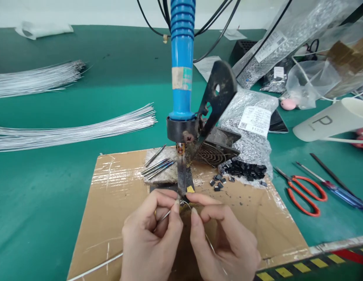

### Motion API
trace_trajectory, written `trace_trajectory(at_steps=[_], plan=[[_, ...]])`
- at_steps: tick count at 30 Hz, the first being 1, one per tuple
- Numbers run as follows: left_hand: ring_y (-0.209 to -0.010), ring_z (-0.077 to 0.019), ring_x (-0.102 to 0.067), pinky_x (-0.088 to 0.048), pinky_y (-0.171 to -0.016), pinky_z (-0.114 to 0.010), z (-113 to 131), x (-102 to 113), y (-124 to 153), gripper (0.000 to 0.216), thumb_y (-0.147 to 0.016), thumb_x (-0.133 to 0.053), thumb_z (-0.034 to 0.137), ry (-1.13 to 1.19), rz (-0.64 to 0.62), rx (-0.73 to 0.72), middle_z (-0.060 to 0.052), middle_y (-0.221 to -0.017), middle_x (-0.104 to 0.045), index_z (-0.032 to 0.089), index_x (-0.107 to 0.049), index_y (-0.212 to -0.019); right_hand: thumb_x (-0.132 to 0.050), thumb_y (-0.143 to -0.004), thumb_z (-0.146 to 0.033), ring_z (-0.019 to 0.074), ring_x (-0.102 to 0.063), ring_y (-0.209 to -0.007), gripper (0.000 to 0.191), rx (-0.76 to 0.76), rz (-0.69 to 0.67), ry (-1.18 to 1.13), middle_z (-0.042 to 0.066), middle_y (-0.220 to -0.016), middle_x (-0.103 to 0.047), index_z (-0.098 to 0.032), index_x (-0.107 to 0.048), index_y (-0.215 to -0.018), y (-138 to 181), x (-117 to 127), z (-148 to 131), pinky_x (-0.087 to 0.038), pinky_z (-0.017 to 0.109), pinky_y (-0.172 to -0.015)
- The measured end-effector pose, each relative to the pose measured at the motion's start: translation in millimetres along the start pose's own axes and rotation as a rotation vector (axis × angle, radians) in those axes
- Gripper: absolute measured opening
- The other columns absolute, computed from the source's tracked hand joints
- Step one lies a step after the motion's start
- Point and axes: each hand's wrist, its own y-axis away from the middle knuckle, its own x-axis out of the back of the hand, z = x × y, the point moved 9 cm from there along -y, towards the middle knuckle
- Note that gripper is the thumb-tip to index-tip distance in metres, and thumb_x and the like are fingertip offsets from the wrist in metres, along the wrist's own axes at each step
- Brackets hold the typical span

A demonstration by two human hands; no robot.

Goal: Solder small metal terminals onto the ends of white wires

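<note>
A soldering iron [183, 78] with a blue handle is mounted upright, its flat tip [181, 177] pointing down between my hands. My left hand [153, 236] pinches a white wire [96, 267] that trails toward the lower left; its end reaches just under the tip. My right hand [225, 240] is closed around a thin silvery solder wire [210, 242], which curves up to the same spot. Its index finger extends close beside the tip. Fingertips partly cover the joint where wire, solder and tip come together.
Cardboard [111, 210] covers the bench under my hands. Metal tips [159, 168] lie on a pad behind left; small black parts [242, 169] spill from a bag at right. Scissors [306, 191], a screwdriver [339, 191] and a cup [328, 121] lie right. Wire bundles [72, 130] lie left.
</note>
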Motion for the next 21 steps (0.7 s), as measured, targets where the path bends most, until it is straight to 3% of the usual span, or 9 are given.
trace_trajectory(at_steps=[16,21], plan=[[-0.058,-0.0060,-0.063,-0.050,-0.053,-0.011,0.4,-0.2,-4.5,0.013,-0.086,-0.071,0.024,-0.030,-0.065,-0.077,0.001,-0.083,-0.070,0.020,-0.069,-0.074,-0.066,-0.087,-0.009,0.0115,-0.078,-0.091,0.017,-0.020,-0.029,-0.013,-0.001,-0.108,-0.080,-0.025,-0.061,-0.086,1.2,-1.7,1.0,-0.058,0.020,-0.084],[-0.068,-0.0082,-0.066,-0.052,-0.061,-0.011,-6.1,4.4,-1.8,0.013,-0.086,-0.070,0.023,-0.046,-0.012,-0.041,0.001,-0.085,-0.070,0.021,-0.068,-0.073,-0.063,-0.096,-0.015,0.0140,-0.076,-0.097,0.012,-0.138,-0.029,-0.055,0.000,-0.109,-0.078,-0.026,-0.060,-0.094,-0.6,0.5,14.7,-0.057,0.024,-0.088]])
